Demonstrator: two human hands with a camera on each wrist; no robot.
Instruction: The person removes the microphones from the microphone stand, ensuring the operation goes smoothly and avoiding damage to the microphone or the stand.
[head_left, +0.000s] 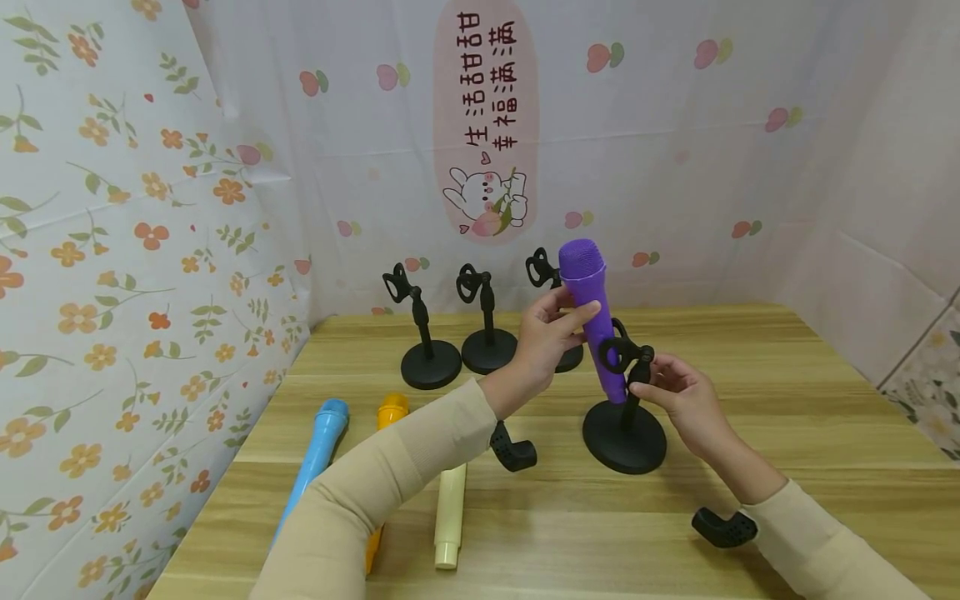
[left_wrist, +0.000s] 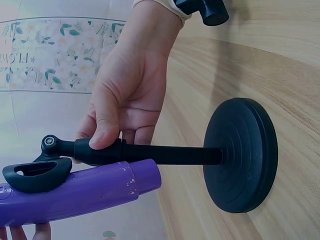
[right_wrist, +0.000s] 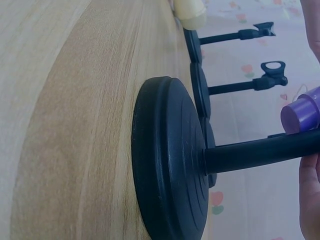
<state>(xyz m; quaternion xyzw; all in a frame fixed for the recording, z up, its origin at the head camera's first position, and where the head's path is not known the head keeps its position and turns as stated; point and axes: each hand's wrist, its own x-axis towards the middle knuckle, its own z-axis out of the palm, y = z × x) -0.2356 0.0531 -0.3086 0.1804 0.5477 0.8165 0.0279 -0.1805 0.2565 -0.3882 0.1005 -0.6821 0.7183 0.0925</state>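
A purple microphone stands nearly upright, head up, with my left hand gripping its upper body. Its lower part lies against the ring clip of a black desk stand; in the left wrist view the clip sits along the purple body. My right hand pinches the stand's post just below the clip joint, thumb in front, as the left wrist view also shows with the right hand. The round base rests on the wooden table.
Three more black stands line the back of the table. Blue, orange and cream microphones lie at the left, partly behind my left sleeve. Two black perforated elbow-shaped pieces, one mid-table and another by my right sleeve, are visible.
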